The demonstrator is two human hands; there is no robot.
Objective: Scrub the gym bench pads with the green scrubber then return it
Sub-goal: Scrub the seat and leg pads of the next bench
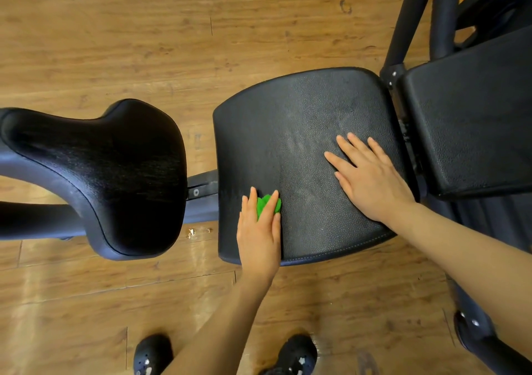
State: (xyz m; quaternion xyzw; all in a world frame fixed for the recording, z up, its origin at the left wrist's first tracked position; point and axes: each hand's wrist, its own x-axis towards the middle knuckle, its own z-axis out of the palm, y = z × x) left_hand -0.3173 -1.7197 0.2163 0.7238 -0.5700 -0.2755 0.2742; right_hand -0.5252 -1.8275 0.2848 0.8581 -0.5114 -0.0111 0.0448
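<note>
The black seat pad (299,121) of the gym bench fills the middle of the head view. My left hand (259,233) presses the green scrubber (266,204) onto the pad's near left corner; only a bit of green shows between the fingers. Flat on the pad's right half lies my right hand (370,177), fingers spread, holding nothing. A second black pad (472,115), the backrest, adjoins on the right. A curved black leg pad (115,173) stands apart on the left.
The bench's black frame tubes (408,17) rise at the upper right, and a frame foot (478,334) sits at the lower right. A bar (201,184) joins the seat to the leg pad. Wooden floor lies all around. My two black shoes (296,351) stand near the bottom edge.
</note>
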